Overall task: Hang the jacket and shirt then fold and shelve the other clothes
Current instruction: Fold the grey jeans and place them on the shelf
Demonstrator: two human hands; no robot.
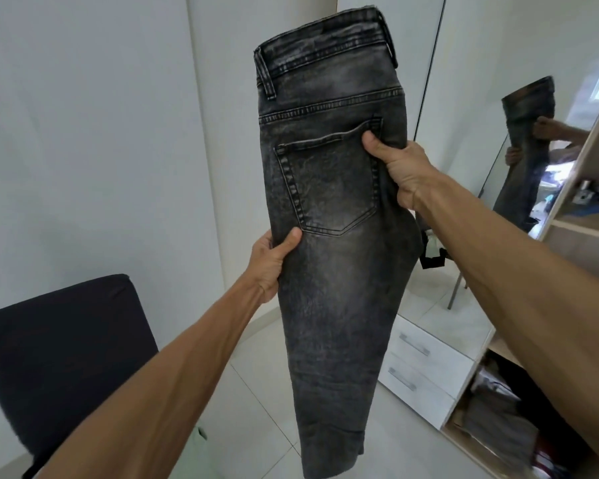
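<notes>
The jeans [329, 236] are in the air in front of the person, waistband up and the back pocket [329, 181] toward the camera. They hang between the dark chair [66, 340] on the left and the open wardrobe shelf [491, 344] on the right, and they rest on no surface. The two legs seem to lie one over the other, so the piece looks already halved along its length.

The left grip [274, 264] pinches the left edge just below the pocket, thumb in front and fingers behind the cloth. The right grip [398, 167] is closed on the right edge, higher, at the level of the pocket.

I think the grips sit on opposite edges to keep the denim flat and stretched, so that the seams line up before the next fold. The lower end hangs free above the floor tiles [256, 392]. Folded clothes [498, 420] lie on a lower shelf, probably where the jeans will go.
</notes>
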